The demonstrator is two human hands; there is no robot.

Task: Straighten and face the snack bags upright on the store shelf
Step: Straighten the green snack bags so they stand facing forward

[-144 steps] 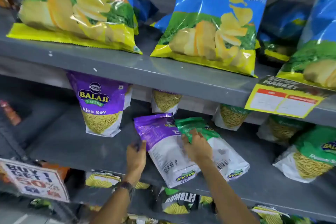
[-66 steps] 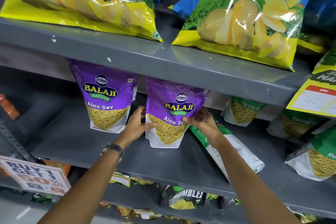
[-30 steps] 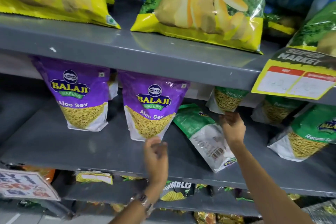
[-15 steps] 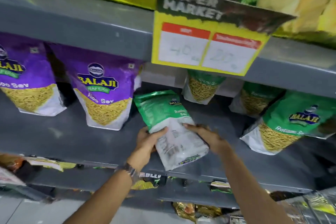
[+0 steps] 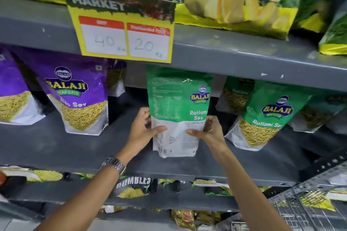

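A green Ratlami Sev bag (image 5: 178,107) stands upright at the middle of the grey shelf (image 5: 56,148), its printed back side with the nutrition table and barcode towards me. My left hand (image 5: 143,130) grips its lower left edge and my right hand (image 5: 208,131) grips its lower right edge. Two purple Aloo Sev bags (image 5: 77,97) stand upright facing front to the left. Another green Ratlami Sev bag (image 5: 266,116) leans at the right, front showing, with more green bags behind it.
A yellow price sign (image 5: 124,32) hangs from the upper shelf edge just above the held bag. Large chip bags (image 5: 234,0) lie on the upper shelf. Lower shelves hold more snack packs (image 5: 133,187). A wire basket (image 5: 309,208) sits at bottom right.
The green bag lay flat and slanted on the shelf half a second ago; both hands have raised it to stand upright. The view has moved closer and to the right.
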